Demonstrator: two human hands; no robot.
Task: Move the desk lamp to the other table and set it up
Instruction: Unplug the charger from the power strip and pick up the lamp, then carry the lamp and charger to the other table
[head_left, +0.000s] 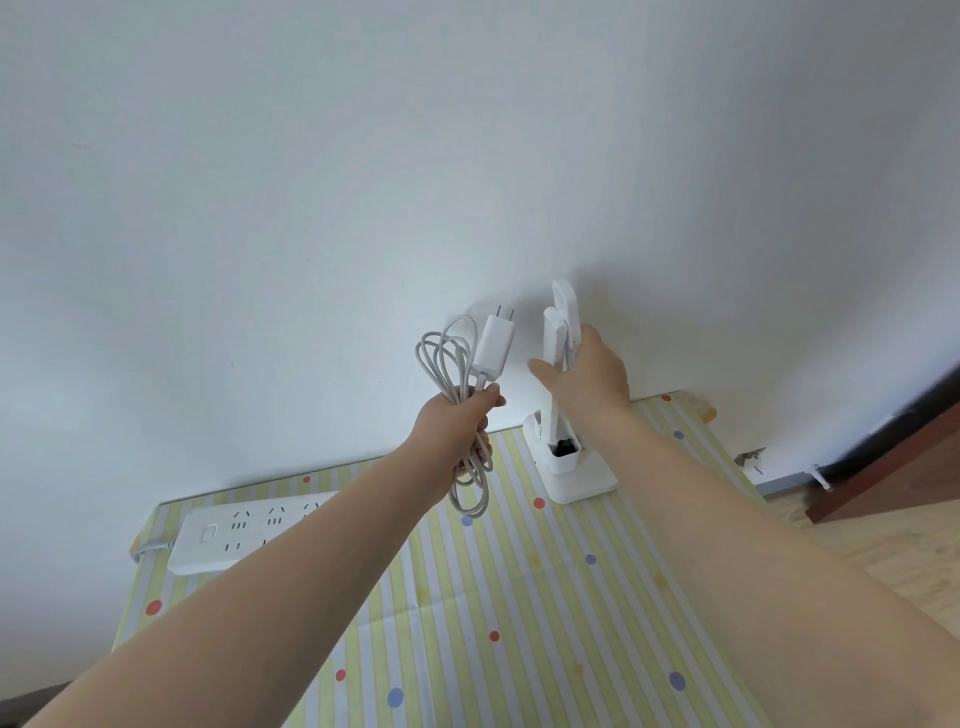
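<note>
A white folding desk lamp (558, 332) stands upright near the wall, its square base (576, 473) on the striped table (519, 597). My right hand (587, 374) grips the folded lamp arm partway up, thumb out to the left. My left hand (462, 415) holds the lamp's coiled white cable (447, 358) in the air left of the lamp. The white plug adapter (493, 345) sticks up from that fist, prongs pointing up.
A white power strip (234, 535) lies at the table's back left, partly hidden by my left forearm. The white wall is directly behind the table. A wooden floor and a dark brown furniture edge (893, 467) are at the right.
</note>
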